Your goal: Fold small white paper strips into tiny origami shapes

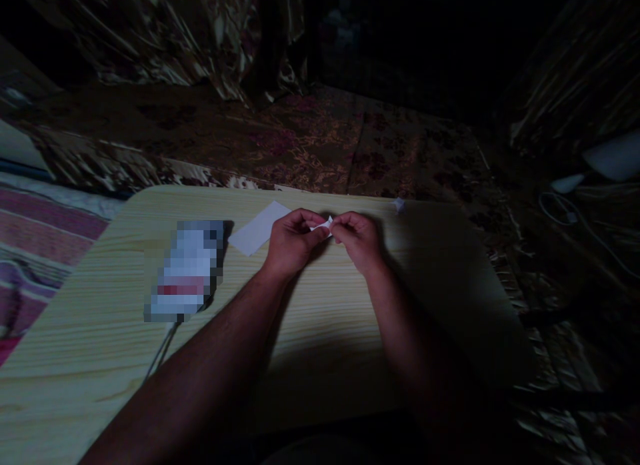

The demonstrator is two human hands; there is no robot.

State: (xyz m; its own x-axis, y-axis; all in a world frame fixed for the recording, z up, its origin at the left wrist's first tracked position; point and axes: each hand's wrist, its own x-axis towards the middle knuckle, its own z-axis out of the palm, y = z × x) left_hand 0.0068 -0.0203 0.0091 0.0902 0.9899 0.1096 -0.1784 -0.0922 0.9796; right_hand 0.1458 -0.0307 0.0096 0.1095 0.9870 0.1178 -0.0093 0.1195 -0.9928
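Observation:
Both of my hands meet above the far middle of a pale wooden table [320, 331]. Between them is a small folded piece of white paper [325, 225], mostly covered by my fingers. My left hand [294, 241] is closed, pinching the paper between thumb and fingers. My right hand [357, 237] pinches the paper's right end with thumb and fingertips. A flat white sheet of paper [255, 233] lies just left of my left hand, its right part hidden behind it. To the right sits a small crumpled or folded white paper piece [398, 205].
On the table's left stands a blurred-out phone-like device [187, 265] with a cable [163, 348] running toward me. Beyond the far edge is a dark patterned cloth [320, 135]. A striped cloth [55, 225] lies at left, and a white cord [557, 208] at right.

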